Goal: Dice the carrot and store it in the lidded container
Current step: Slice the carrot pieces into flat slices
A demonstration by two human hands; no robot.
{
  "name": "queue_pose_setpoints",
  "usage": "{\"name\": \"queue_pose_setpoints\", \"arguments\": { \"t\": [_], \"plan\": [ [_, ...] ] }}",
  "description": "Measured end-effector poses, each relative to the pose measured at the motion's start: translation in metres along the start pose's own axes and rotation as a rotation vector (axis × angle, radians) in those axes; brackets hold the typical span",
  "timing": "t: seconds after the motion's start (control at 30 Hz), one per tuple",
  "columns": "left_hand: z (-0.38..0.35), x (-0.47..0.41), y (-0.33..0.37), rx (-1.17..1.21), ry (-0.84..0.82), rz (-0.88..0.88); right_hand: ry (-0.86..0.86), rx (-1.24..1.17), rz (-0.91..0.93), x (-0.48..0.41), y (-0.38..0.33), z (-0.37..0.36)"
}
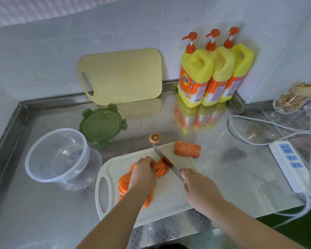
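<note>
Mid-board on the white cutting board (169,200): left hand (144,170), the nearer one, fingers curled down, pins carrot (162,168) at its 3 o'clock, long axis roughly 8-to-2; right hand (199,187), fingers wrapped round knife (166,163), blade crossing it 11-to-5.

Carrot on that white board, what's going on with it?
A person is slicing it. The left hand steadies the carrot piece on the cutting board while the right hand grips a knife, blade on it. Slices lie beside the left hand; an uncut chunk waits at the board's far corner. The clear container holds no carrot, and its green lid lies beside it.
</note>
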State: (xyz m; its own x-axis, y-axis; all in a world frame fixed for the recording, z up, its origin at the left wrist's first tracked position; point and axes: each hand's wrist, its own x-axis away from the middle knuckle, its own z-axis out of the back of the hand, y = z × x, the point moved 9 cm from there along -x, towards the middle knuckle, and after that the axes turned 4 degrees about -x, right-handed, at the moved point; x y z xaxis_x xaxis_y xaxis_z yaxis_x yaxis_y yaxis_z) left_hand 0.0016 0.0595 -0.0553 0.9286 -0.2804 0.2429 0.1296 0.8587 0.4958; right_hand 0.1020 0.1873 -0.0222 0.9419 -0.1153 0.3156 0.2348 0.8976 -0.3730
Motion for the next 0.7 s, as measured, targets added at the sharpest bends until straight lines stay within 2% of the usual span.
{"name": "queue_pose_setpoints", "arguments": {
  "t": [0.23,0.43,0.7],
  "plan": [
    [0.002,0.005,0.004,-0.022,0.001,-0.030,0.009,-0.028,-0.023,0.001,0.001,0.003],
    [-0.007,0.012,0.023,-0.248,-0.027,-0.182,0.031,-0.078,-0.035,0.003,-0.003,0.008],
    [-0.011,0.016,0.027,-0.335,-0.018,-0.225,0.033,-0.046,-0.015,0.007,-0.009,0.001]
  ]
}}
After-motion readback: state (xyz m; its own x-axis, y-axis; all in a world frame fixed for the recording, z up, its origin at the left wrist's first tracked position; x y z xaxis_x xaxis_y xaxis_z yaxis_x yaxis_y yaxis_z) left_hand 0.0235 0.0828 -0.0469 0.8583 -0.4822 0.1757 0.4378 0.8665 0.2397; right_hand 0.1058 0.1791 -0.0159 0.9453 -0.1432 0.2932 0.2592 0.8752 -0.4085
